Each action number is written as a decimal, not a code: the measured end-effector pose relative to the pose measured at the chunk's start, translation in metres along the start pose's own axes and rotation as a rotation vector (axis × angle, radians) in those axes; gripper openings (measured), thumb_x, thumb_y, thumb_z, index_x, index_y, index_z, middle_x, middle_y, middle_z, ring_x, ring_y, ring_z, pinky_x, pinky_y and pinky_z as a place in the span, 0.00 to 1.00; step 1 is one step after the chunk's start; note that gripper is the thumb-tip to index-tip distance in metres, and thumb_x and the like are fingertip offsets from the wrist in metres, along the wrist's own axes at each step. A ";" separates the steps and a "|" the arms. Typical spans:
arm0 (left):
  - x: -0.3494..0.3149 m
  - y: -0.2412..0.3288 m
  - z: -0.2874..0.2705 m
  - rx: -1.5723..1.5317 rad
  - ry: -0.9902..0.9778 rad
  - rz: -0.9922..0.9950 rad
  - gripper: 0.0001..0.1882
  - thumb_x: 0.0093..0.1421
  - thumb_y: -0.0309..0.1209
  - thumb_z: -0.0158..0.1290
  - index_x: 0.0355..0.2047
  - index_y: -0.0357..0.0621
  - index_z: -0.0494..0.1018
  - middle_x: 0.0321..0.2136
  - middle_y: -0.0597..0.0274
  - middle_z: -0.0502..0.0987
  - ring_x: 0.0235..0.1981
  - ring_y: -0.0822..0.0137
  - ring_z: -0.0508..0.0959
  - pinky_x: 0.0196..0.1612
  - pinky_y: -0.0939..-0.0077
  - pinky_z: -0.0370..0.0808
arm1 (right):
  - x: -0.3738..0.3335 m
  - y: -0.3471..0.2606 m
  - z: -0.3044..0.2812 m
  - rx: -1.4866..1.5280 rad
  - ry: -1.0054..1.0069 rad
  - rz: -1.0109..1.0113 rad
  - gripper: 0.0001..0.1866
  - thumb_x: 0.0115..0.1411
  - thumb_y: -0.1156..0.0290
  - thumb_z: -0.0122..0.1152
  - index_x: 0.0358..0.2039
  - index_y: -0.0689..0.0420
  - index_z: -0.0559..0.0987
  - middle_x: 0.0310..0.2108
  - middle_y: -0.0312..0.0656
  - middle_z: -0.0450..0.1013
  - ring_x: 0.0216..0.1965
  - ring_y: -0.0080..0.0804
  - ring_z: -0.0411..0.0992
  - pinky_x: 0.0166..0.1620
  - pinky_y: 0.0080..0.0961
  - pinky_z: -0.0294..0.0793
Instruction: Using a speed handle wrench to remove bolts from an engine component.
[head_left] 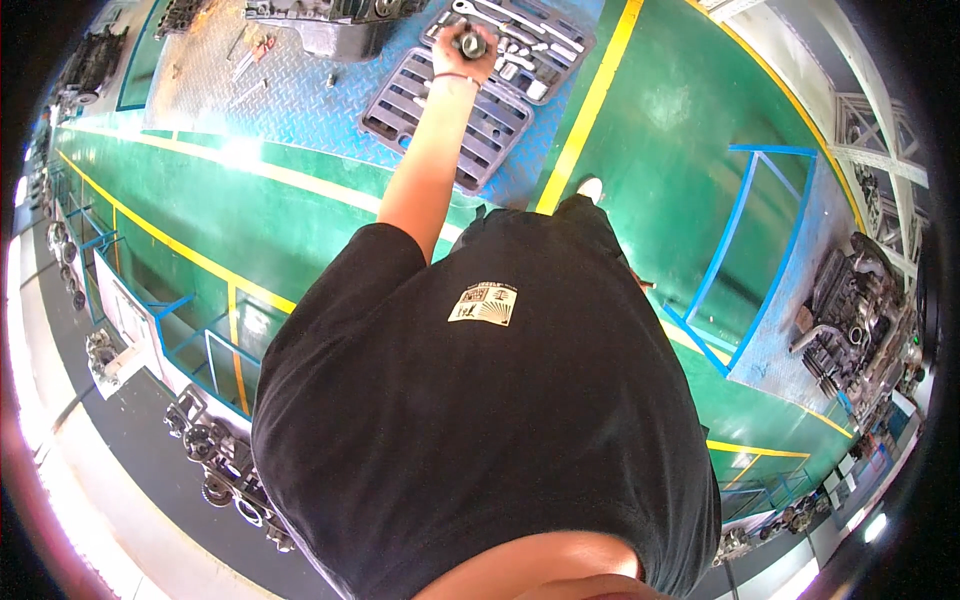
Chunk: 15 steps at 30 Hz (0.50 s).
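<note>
My left arm reaches forward over an open grey tool case on a blue checkered metal tabletop. My left hand is closed around a dark cylindrical tool with a round metal end, seen nearly end on; its exact kind does not show. Around that hand, the case holds a ratchet wrench and several silver sockets. Of my right hand, only a small bit of skin shows past the side of my black shirt; its fingers cannot be made out.
A dark engine part stands at the table's far edge, with a small socket and loose metal pieces nearby. Yellow lines cross the green floor. A blue frame and an engine stand to the right.
</note>
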<state>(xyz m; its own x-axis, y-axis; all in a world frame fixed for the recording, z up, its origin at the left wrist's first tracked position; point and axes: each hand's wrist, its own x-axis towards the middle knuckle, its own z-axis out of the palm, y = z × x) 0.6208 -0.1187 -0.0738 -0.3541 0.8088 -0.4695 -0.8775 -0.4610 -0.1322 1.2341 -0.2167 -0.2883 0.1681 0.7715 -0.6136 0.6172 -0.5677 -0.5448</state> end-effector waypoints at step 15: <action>-0.039 0.001 -0.173 0.107 0.726 0.106 0.04 0.54 0.27 0.46 0.29 0.39 0.66 0.26 0.56 0.70 0.31 0.57 0.73 0.33 0.61 0.79 | 0.006 -0.033 -0.020 -0.134 -0.018 0.032 0.21 0.55 0.54 0.54 0.30 0.63 0.80 0.27 0.43 0.75 0.25 0.35 0.69 0.35 0.33 0.68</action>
<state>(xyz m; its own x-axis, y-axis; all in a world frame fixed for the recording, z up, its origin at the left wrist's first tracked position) 0.6894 -0.2143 -0.2065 -0.1686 0.2997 -0.9390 -0.8901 -0.4556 0.0144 1.2302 -0.1877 -0.2631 0.1764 0.7475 -0.6404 0.7089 -0.5478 -0.4443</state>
